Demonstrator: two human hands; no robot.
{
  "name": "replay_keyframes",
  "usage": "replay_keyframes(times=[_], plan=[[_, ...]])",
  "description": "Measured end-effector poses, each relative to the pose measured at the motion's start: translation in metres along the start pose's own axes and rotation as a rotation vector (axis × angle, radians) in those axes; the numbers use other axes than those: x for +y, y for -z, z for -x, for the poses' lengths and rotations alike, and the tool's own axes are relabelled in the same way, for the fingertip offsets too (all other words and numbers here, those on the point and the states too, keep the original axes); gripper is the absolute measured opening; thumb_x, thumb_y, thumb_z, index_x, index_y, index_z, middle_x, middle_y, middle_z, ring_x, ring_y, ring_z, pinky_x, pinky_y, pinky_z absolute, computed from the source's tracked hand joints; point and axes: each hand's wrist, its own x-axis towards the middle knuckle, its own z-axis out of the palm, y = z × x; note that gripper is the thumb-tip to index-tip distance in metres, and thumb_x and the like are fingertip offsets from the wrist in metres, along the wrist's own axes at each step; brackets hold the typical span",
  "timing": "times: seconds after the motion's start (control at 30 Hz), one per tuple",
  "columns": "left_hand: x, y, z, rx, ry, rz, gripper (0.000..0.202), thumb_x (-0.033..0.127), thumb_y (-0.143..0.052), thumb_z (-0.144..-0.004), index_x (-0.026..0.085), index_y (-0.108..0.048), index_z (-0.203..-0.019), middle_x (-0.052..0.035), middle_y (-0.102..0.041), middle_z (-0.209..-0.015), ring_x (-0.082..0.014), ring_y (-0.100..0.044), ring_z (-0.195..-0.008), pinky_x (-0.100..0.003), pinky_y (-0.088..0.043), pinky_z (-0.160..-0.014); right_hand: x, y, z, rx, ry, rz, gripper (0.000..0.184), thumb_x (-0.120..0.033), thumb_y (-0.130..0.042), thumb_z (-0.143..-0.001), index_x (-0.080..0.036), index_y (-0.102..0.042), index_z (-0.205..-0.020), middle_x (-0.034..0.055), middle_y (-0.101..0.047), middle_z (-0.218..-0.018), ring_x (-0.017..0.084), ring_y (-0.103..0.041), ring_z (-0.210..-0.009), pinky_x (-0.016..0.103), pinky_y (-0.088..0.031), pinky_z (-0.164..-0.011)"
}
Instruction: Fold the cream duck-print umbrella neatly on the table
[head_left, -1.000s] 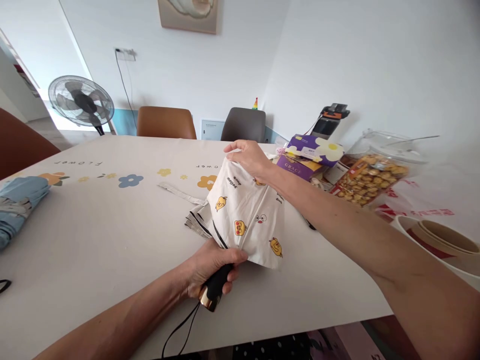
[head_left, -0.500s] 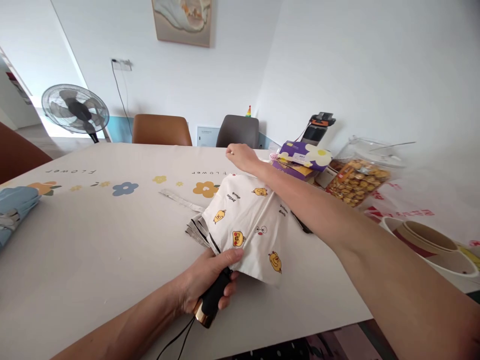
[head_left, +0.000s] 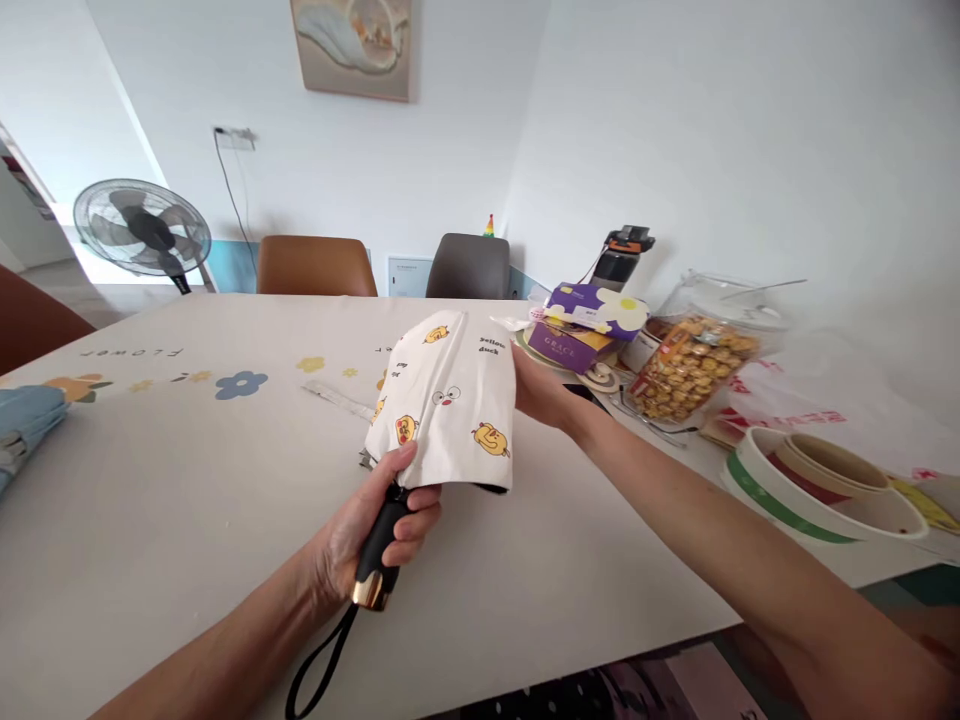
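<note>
A folding umbrella (head_left: 450, 420) with white fabric, printed with yellow ducks, is collapsed and held above the table. My left hand (head_left: 401, 515) is closed round its black handle, the thumb lying against the lower edge of the fabric. Below that hand show the handle's gold end and a black wrist loop (head_left: 326, 668). My right hand (head_left: 538, 388) is at the right side of the fabric, its fingers hidden behind it, so their grip cannot be made out. A pale strap (head_left: 337, 400) sticks out to the left of the umbrella.
Along the table's right side are purple boxes (head_left: 592, 310), a clear jar of snacks (head_left: 694, 365), a white and green roll (head_left: 795, 500) and a plastic bag (head_left: 817, 400). A blue folded cloth item (head_left: 30, 425) lies at the left edge. Chairs (head_left: 315, 265) and a fan (head_left: 142, 230) stand beyond.
My right hand has come down from above the umbrella's far end to its right side. The umbrella has turned more upright and shifted left with my left hand still round the handle.
</note>
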Motion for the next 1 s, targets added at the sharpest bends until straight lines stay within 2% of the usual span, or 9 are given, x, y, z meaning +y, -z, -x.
replay_keyframes(times=[0.1, 0.23, 0.33, 0.4, 0.47, 0.57, 0.67, 0.87, 1.0], plan=[[0.000, 0.001, 0.006, -0.145, 0.054, 0.006, 0.051, 0.063, -0.048, -0.074, 0.016, -0.042, -0.056, 0.0044, -0.034, -0.042, -0.0038, -0.032, -0.027, -0.015, -0.027, -0.025, -0.003, -0.004, 0.019, -0.087, -0.013, -0.306, 0.060, -0.069, -0.027, -0.083, -0.026, -0.059, -0.110, 0.0059, -0.066, -0.102, 0.026, -0.059, -0.099, 0.038, -0.050, -0.080], [0.003, 0.001, 0.007, -0.186, 0.021, 0.053, 0.048, 0.058, -0.046, -0.077, 0.014, -0.046, -0.057, 0.0034, -0.035, -0.043, -0.0035, -0.031, -0.029, -0.014, -0.029, -0.026, -0.006, -0.002, 0.032, -0.025, -0.119, -0.439, 0.059, -0.069, -0.035, -0.081, -0.022, -0.062, -0.105, 0.0094, -0.068, -0.095, 0.029, -0.061, -0.098, 0.041, -0.051, -0.079], [0.006, 0.001, 0.002, -0.129, -0.055, 0.080, 0.042, 0.050, -0.047, -0.080, 0.014, -0.047, -0.059, 0.0032, -0.036, -0.047, -0.0028, -0.029, -0.032, -0.012, -0.028, -0.025, -0.008, -0.007, 0.031, 0.034, -0.215, -0.444, 0.033, -0.043, -0.060, -0.079, -0.017, -0.063, -0.099, 0.0107, -0.069, -0.088, 0.027, -0.065, -0.086, 0.041, -0.053, -0.076], [0.007, 0.001, 0.000, -0.064, -0.091, 0.088, 0.039, 0.047, -0.048, -0.080, 0.013, -0.047, -0.061, 0.0029, -0.038, -0.051, -0.0024, -0.028, -0.034, -0.012, -0.029, -0.025, -0.015, -0.013, 0.028, 0.061, -0.271, -0.442, 0.025, -0.025, -0.065, -0.075, -0.014, -0.062, -0.096, 0.0115, -0.070, -0.085, 0.027, -0.066, -0.079, 0.042, -0.054, -0.074], [0.007, -0.001, 0.000, -0.007, -0.111, 0.090, 0.036, 0.044, -0.047, -0.081, 0.013, -0.049, -0.064, 0.0018, -0.041, -0.056, -0.0021, -0.029, -0.036, -0.011, -0.029, -0.026, -0.029, -0.015, 0.026, 0.096, -0.276, -0.423, 0.022, -0.018, -0.065, -0.073, -0.012, -0.062, -0.093, 0.0121, -0.070, -0.081, 0.027, -0.067, -0.074, 0.043, -0.054, -0.071], [0.007, -0.006, 0.002, 0.063, -0.147, 0.048, 0.035, 0.044, -0.044, -0.083, 0.011, -0.055, -0.078, -0.0021, -0.051, -0.069, -0.0024, -0.032, -0.038, -0.013, -0.031, -0.025, -0.051, -0.013, 0.024, 0.170, -0.153, -0.336, 0.017, -0.016, -0.065, -0.072, -0.012, -0.063, -0.089, 0.0098, -0.070, -0.077, 0.025, -0.067, -0.071, 0.039, -0.055, -0.069], [0.007, -0.011, 0.003, 0.124, -0.183, -0.016, 0.041, 0.049, -0.045, -0.082, 0.011, -0.057, -0.092, -0.0051, -0.056, -0.080, -0.0040, -0.036, -0.040, -0.015, -0.032, -0.024, -0.058, -0.006, 0.025, 0.206, -0.106, -0.241, 0.015, -0.020, -0.067, -0.072, -0.013, -0.065, -0.085, 0.0089, -0.070, -0.074, 0.025, -0.067, -0.071, 0.036, -0.055, -0.066], [0.007, -0.008, -0.003, 0.231, -0.175, 0.021, 0.035, 0.044, -0.049, -0.082, 0.012, -0.055, -0.093, -0.0037, -0.054, -0.077, -0.0053, -0.041, -0.045, -0.013, -0.032, -0.024, -0.028, 0.013, 0.023, 0.217, -0.233, -0.270, 0.014, -0.016, -0.064, -0.072, -0.011, -0.065, -0.085, 0.0113, -0.070, -0.075, 0.025, -0.067, -0.069, 0.036, -0.055, -0.064], [0.005, -0.006, -0.005, 0.260, -0.162, -0.030, 0.033, 0.044, -0.052, -0.080, 0.014, -0.054, -0.093, -0.0014, -0.053, -0.073, -0.0046, -0.041, -0.042, -0.014, -0.032, -0.024, -0.023, 0.022, 0.025, 0.176, -0.268, -0.311, 0.014, -0.020, -0.063, -0.074, -0.011, -0.066, -0.083, 0.0122, -0.070, -0.077, 0.026, -0.067, -0.073, 0.036, -0.054, -0.067]])
